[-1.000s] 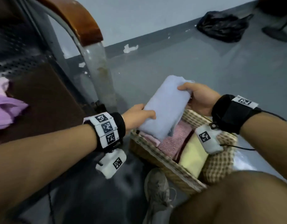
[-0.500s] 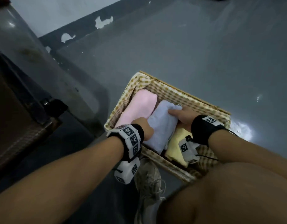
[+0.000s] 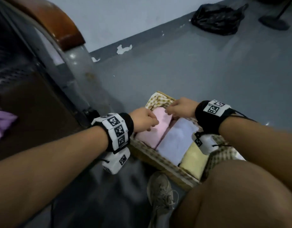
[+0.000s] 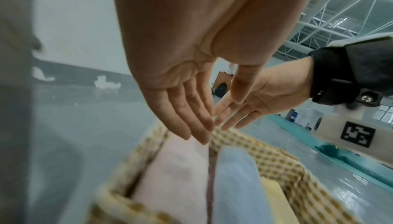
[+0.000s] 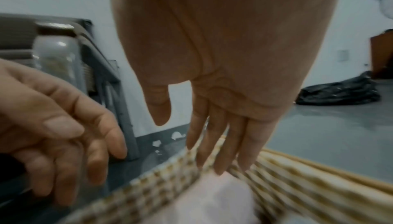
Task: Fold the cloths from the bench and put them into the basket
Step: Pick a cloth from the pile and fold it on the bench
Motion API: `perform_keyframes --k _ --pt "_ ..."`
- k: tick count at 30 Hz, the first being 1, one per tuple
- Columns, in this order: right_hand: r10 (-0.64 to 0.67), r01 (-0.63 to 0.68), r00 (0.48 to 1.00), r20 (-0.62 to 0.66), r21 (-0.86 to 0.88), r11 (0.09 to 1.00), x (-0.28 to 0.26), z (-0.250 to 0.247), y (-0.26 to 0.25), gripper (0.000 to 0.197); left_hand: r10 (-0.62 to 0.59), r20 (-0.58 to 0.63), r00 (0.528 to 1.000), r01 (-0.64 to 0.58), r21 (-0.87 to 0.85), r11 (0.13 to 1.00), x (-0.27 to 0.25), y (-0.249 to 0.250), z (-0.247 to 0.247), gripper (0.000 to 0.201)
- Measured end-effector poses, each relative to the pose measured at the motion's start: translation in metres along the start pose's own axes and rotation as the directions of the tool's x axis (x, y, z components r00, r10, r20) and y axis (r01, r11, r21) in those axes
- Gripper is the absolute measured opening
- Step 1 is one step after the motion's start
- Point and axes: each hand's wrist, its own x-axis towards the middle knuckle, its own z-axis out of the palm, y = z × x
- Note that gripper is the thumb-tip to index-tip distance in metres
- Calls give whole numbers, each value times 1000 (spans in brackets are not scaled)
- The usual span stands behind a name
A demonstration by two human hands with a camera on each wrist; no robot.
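A checked-lined basket (image 3: 158, 160) sits on the floor with three folded cloths side by side: pink (image 3: 153, 134), light blue (image 3: 176, 142) and yellow (image 3: 193, 160). My left hand (image 3: 152, 124) and right hand (image 3: 170, 111) hover close together over the far end of the pink cloth. In the left wrist view the left fingers (image 4: 191, 118) are straight and hold nothing above the pink cloth (image 4: 174, 177). The right fingers (image 5: 223, 143) are also straight, just above the basket's lining (image 5: 149, 185). A purple cloth (image 3: 2, 124) lies on the bench at the left.
The bench's wooden armrest (image 3: 59, 28) and metal leg (image 3: 76, 66) stand left of the basket. My shoe (image 3: 160, 195) and knee (image 3: 240, 195) are just in front of it. A black bag (image 3: 216, 17) and a stand's base (image 3: 273, 22) sit on the far floor.
The light blue cloth went down into the basket between the pink and yellow ones. Both hands let go of it and moved to the basket's far end over the pink cloth.
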Motion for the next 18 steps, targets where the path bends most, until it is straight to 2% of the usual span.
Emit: perform_keyframes --k 2,5,9,11,13,15,18 --pt "-93 91 991 95 27 995 -7 2 -52 28 40 -56 998 -41 -14 999 -29 -4 -40 6" --pt "-235 240 957 172 -5 971 -16 17 -136 27 46 -171 984 -42 30 999 -82 -23 -104 14" --pt "-407 429 873 268 -25 903 -31 58 -248 18 30 -337 941 -11 59 998 -167 -68 -173 9" --pt "-453 478 833 318 -2 878 -39 85 -298 15 -11 -430 903 50 79 996 -207 -98 -195 13" --pt "-484 511 800 355 20 859 -44 116 -343 20 -78 -500 863 124 59 991 -243 -132 -210 17" --pt "-520 546 768 373 44 837 -49 148 -379 25 -152 -543 826 199 28 980 -271 -166 -217 20" --pt "-556 591 740 379 28 806 -48 187 -413 25 -270 -555 787 369 72 927 -298 -213 -221 26"
